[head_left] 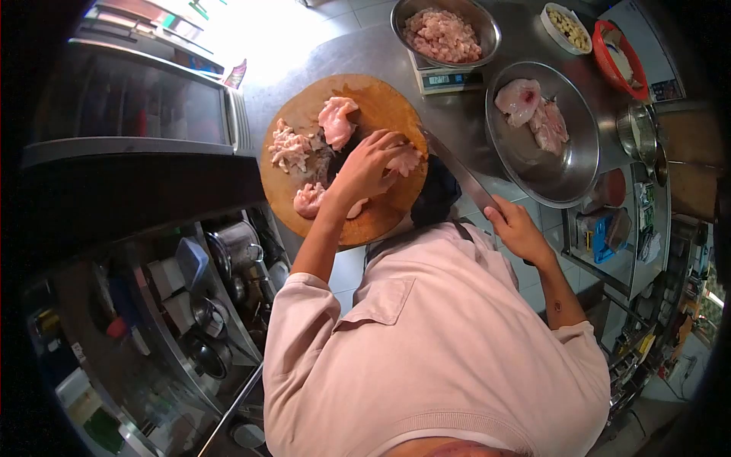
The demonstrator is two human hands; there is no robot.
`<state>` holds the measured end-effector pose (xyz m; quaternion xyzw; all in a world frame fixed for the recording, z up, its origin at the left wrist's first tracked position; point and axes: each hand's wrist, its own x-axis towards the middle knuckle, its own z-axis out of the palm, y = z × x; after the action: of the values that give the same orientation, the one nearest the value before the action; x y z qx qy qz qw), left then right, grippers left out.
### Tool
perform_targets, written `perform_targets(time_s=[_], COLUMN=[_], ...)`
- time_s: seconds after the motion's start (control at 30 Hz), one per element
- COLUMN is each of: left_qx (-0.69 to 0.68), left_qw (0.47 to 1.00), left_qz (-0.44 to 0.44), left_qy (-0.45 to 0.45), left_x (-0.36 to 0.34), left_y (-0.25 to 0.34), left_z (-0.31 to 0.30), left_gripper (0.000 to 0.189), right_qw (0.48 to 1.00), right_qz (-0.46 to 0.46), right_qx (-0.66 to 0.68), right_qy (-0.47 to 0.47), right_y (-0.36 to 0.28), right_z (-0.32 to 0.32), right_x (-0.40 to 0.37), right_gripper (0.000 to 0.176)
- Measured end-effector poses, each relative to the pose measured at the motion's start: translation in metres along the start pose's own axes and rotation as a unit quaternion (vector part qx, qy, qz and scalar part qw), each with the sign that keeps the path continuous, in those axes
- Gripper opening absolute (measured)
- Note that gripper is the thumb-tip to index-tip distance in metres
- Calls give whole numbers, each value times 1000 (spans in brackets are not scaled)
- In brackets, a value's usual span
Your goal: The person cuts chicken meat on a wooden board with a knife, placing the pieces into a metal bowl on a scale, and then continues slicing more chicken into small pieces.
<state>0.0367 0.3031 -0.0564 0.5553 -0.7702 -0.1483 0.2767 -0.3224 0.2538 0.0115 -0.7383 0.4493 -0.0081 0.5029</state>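
A round wooden chopping board [304, 107] lies on the metal counter with several portions of raw meat, which looks like chicken. My left hand [371, 164] is over the board, its bent fingers closed on a piece of raw chicken [405, 161] near the right edge. In my right hand [519, 227] is the handle of a long-bladed kitchen knife [461, 174], its tip by the board's right rim. Another chicken piece [337, 122] lies at the top of the board, small trimmings [289, 146] at the left, and one more piece [309, 200] below, partly hidden by my forearm.
A steel bowl of diced meat [443, 36] stands on a digital scale [449, 80] behind the board. To the right, a large steel bowl [544, 183] holds larger meat pieces. Beyond are a white container [566, 29] and a red basket [620, 59]. Shelves with pots [232, 244] stand at left.
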Motion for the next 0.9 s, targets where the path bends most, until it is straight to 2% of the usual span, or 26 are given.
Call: perform_targets(time_s=[0.13, 0.2, 0.23, 0.3, 0.33, 0.4, 0.67, 0.73, 0.87, 0.9], left_qx=[14, 17, 14, 103, 102, 152, 120, 92, 24, 26], left_qw=[1000, 994, 994, 964, 963, 938, 930, 939, 934, 942], left_qz=[-14, -105, -107, -228, -233, -244, -304, -280, -304, -262], left_qy=[-24, 8, 10, 90, 93, 193, 167, 178, 188, 207], left_x=[-13, -28, -34, -42, -41, -35, -22, -27, -42, -43], left_y=[1, 13, 22, 43, 52, 68, 56, 65, 59, 54], left_z=[3, 12, 18, 31, 33, 35, 57, 50, 52, 52], left_gripper=[41, 38, 38, 36, 36, 41, 44, 44, 43, 42], right_qw=[1000, 1000, 999, 999, 998, 999, 995, 989, 984, 982], right_qz=[0, -8, -18, -27, -36, -30, -24, -22, -21, -17], right_qx=[-3, -16, -28, -35, -39, -36, -92, -149, -176, -188], right_qy=[-9, -10, -7, 4, 17, 2, -15, -2, -17, -24], right_y=[-4, -6, -7, -9, -9, -6, -17, -24, -22, -21], right_z=[3, 5, 5, 10, 13, 15, 13, 14, 21, 23], right_x=[0, -1, -1, -3, -3, 1, 9, 6, 5, 5], right_gripper=[33, 32, 31, 30, 29, 28, 26, 25, 24, 23])
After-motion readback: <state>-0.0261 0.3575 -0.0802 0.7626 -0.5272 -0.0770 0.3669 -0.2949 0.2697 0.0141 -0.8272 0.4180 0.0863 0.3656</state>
